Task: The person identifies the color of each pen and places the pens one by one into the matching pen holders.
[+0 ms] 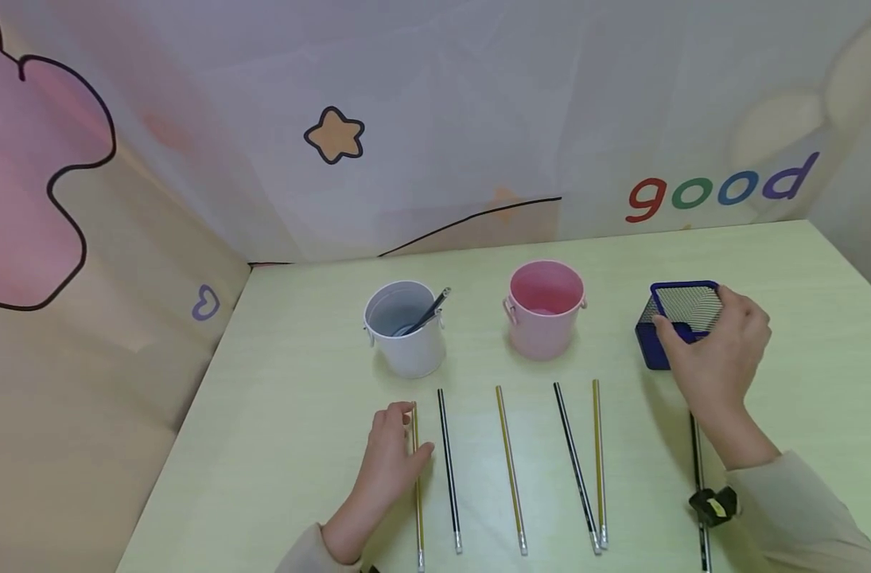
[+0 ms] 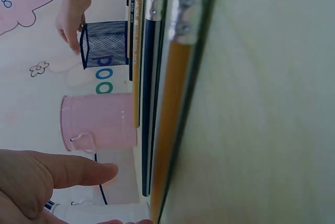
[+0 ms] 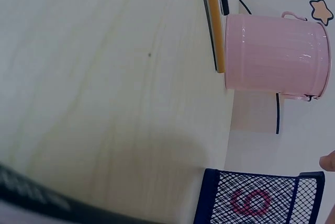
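My right hand point(image 1: 725, 358) holds the blue mesh pencil holder point(image 1: 653, 342) by its top, thumb at one side of the rim and fingers at the other. The holder stands upright at the right of the table. My left hand point(image 1: 388, 458) is at the leftmost yellow-striped pencil point(image 1: 418, 509), fingertips by its far end and thumb apart from it. Whether the fingertips touch it, I cannot tell. Several more pencils lie lengthwise, among them a black one point(image 1: 448, 469), a yellow one point(image 1: 510, 469) and a black one point(image 1: 696, 454) partly under my right wrist.
Behind the pencils stand a white bucket point(image 1: 412, 354) with a dark pencil point(image 1: 428, 310) leaning inside, and a pink bucket point(image 1: 542, 330) with small side handles. A printed cloth backdrop point(image 1: 435, 119) rises at the back edge of the pale table point(image 1: 299, 342).
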`<state>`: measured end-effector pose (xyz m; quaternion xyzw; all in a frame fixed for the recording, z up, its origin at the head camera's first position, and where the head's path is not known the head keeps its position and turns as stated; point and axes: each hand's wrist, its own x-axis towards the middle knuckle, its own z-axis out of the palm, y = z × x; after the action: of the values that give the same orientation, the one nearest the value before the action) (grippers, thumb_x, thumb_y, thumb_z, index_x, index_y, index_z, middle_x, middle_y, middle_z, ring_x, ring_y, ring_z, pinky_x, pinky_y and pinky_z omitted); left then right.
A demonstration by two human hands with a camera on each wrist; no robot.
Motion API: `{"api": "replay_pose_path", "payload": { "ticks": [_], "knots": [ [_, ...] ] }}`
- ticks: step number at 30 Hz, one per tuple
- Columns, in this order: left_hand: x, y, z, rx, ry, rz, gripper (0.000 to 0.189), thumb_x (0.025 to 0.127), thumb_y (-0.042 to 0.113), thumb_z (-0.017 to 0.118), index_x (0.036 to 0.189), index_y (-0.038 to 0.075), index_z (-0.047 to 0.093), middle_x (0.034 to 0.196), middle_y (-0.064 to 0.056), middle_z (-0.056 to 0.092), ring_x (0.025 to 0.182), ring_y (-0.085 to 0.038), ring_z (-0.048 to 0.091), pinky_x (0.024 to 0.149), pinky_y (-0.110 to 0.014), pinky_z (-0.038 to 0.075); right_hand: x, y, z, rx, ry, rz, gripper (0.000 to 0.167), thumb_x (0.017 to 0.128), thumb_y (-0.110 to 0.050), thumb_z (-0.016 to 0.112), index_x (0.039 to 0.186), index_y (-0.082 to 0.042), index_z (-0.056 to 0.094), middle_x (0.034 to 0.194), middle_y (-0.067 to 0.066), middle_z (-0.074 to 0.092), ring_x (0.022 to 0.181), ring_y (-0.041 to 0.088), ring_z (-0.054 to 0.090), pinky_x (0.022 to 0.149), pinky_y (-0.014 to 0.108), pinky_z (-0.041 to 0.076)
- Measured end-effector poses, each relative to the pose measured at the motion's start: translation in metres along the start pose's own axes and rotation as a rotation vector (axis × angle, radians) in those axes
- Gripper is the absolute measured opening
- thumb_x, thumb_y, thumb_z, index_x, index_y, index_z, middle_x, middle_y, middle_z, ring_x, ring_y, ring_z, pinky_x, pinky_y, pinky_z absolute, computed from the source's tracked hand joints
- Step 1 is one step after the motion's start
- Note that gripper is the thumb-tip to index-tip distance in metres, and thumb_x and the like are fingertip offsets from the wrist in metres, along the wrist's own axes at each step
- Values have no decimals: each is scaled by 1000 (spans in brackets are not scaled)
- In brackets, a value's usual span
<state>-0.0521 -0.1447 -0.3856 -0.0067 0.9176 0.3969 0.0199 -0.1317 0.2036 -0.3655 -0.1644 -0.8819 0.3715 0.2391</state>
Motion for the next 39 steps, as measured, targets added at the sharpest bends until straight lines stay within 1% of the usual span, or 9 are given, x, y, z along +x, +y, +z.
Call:
{"api": "replay_pose_path", "payload": {
  "ticks": [4,8,16,20,22,25,28,34,39],
  "knots": [
    [2,-2,1,-16,-44,-34,53,75,0,73,120,-11,45,102,-21,53,86,-27,54,74,-38,48,1,3,-1,-1,-1,17,73,84,-23,70,142,-2,31,142,23,29,130,37,25,95,57,30],
    [4,-2,3,3,-63,-54,52,75,-1,73,117,-13,44,101,-21,53,86,-28,55,75,-39,50,1,4,-2,2,-1,26,75,84,-23,70,143,-2,30,142,23,28,130,37,25,95,57,30],
    [7,1,6,102,-82,-19,45,73,-5,70,110,-12,46,94,-17,49,84,-26,49,76,-42,48,0,6,-5,7,28,23,76,83,-22,71,143,-1,30,141,24,28,131,37,24,95,56,31],
    [8,3,6,123,-95,-19,44,73,-5,70,110,-12,47,97,-19,49,88,-30,51,79,-44,48,0,7,-6,22,32,15,77,82,-20,72,143,1,30,140,25,28,131,37,23,95,54,30],
    [8,3,6,131,-97,-21,46,72,-6,69,112,-12,47,100,-20,50,91,-31,52,80,-45,48,0,8,-7,34,34,12,77,82,-18,73,143,1,29,140,25,27,131,36,22,98,54,29],
    [8,1,6,139,-95,-30,47,71,-7,67,114,-12,48,101,-20,50,90,-30,51,78,-44,47,1,8,-5,49,22,17,80,81,-17,74,144,2,27,141,25,26,132,36,21,101,53,28],
    [6,-2,5,127,-94,-45,48,71,-8,65,115,-12,47,101,-20,50,87,-29,51,75,-42,47,2,7,-3,59,3,28,83,81,-17,74,145,2,25,142,25,25,133,36,20,104,53,28],
    [4,-4,6,61,-115,-76,47,72,-8,64,115,-12,46,104,-22,48,79,-25,49,69,-37,45,3,7,-3,60,-18,56,85,80,-17,75,145,2,24,144,24,23,134,35,19,105,54,28],
    [5,-2,8,54,-122,-80,46,72,-7,63,115,-12,46,102,-21,48,76,-21,48,65,-32,43,4,10,-5,69,-15,55,86,79,-19,77,143,5,26,144,24,25,134,34,22,106,54,28]
  ]
}}
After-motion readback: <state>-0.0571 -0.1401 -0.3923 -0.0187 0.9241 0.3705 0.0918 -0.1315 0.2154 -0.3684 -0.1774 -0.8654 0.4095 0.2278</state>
